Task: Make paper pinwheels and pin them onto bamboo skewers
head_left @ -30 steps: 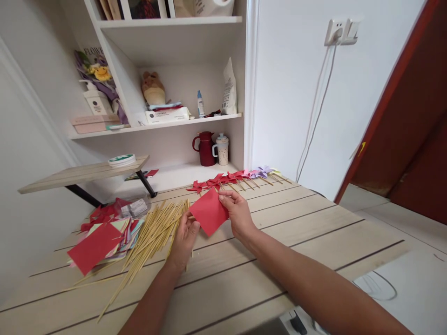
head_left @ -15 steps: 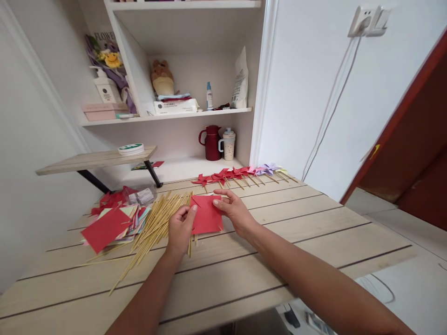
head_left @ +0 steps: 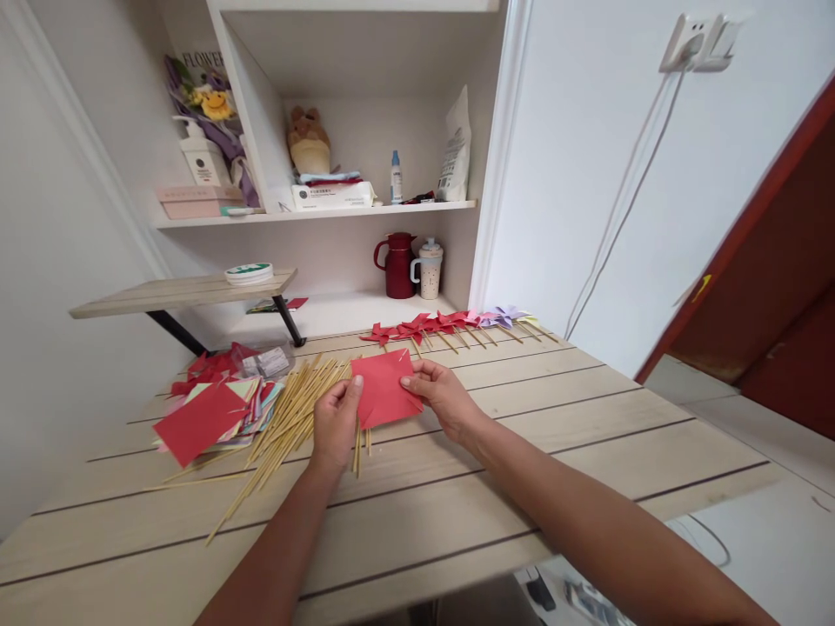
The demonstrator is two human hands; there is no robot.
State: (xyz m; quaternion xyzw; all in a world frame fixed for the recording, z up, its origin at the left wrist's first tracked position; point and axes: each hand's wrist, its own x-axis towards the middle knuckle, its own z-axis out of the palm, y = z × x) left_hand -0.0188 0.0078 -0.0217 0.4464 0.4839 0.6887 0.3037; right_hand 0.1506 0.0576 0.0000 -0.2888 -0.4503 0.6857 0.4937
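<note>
A square of red paper [head_left: 386, 391] with slits at its corners is held up above the table between both hands. My left hand [head_left: 335, 419] pinches its left edge, thumb on the front. On the opposite edge, my right hand [head_left: 444, 396] grips with the thumb in front and the fingers behind. Beside my left hand lies a loose heap of thin wooden sticks [head_left: 287, 426]; a few stick ends show below the paper. Farther left, another red sheet [head_left: 201, 424] rests on a stack of coloured papers [head_left: 264, 404].
Along the table's back edge lies a row of paper pinwheels [head_left: 444, 325] on sticks. A small raised shelf [head_left: 183, 291] stands at the back left, with a clear plastic box [head_left: 269, 361] near its leg. A red jug [head_left: 399, 268] and a cup [head_left: 429, 271] stand behind.
The red paper has been turned and tilted in my hands, so its slits now sit at different places. Both hands still hold its sides. The view has shifted slightly.
</note>
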